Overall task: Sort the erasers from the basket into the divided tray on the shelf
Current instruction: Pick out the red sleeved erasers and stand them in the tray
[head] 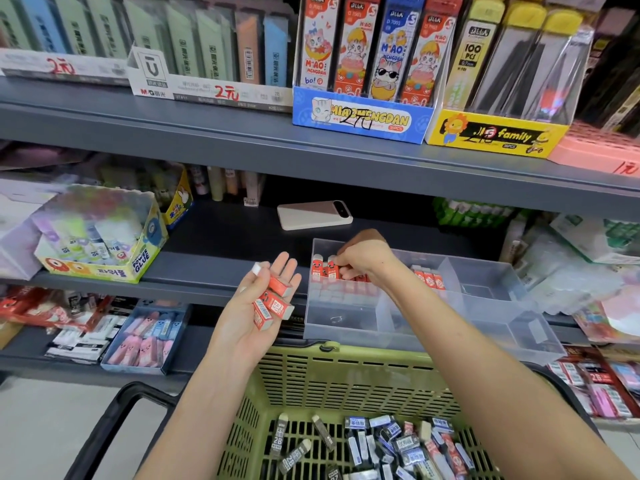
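Note:
A clear divided tray [491,306] stands on the middle shelf. Its left compartment holds a row of upright red-sleeved erasers [320,268], and a few more lie in the compartment behind. My right hand [363,259] reaches into the left compartment, fingers curled and pinching a red eraser among the row. My left hand [266,296] is palm up left of the tray, cradling three red erasers [273,304] with fingers fairly straight. The green basket [311,372] below holds several loose erasers [398,448] in black, blue and red sleeves.
A white phone [313,214] lies on the shelf behind the tray. A glue box [100,244] stands at the left. The shelf above carries boxes of pencil leads [363,74]. Black basket handles [114,420] frame the basket.

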`<move>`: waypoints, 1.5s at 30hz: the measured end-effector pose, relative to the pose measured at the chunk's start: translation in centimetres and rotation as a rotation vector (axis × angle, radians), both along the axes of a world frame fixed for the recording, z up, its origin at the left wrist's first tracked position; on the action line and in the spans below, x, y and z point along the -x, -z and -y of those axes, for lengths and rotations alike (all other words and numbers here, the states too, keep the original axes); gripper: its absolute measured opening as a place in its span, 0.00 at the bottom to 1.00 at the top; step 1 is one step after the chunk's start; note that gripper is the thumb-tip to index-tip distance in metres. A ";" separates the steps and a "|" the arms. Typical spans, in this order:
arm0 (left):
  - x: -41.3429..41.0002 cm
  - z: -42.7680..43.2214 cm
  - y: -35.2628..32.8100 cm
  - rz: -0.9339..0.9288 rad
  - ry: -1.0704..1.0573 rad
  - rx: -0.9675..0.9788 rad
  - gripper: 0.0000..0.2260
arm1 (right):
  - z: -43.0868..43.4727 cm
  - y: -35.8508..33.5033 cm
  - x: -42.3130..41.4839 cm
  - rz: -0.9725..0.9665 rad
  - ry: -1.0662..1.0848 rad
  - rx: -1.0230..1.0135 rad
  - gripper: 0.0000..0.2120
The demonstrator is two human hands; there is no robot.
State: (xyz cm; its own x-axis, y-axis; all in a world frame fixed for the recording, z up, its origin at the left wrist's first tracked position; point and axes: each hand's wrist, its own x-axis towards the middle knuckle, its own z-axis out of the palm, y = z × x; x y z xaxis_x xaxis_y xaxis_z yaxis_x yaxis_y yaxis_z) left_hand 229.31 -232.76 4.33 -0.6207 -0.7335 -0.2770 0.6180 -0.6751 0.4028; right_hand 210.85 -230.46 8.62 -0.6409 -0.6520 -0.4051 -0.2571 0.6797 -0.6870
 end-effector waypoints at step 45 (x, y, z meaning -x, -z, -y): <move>-0.2 -0.3 0.5 -0.038 0.069 0.183 0.19 | -1.4 0.4 -0.2 -0.613 -0.269 -0.216 0.11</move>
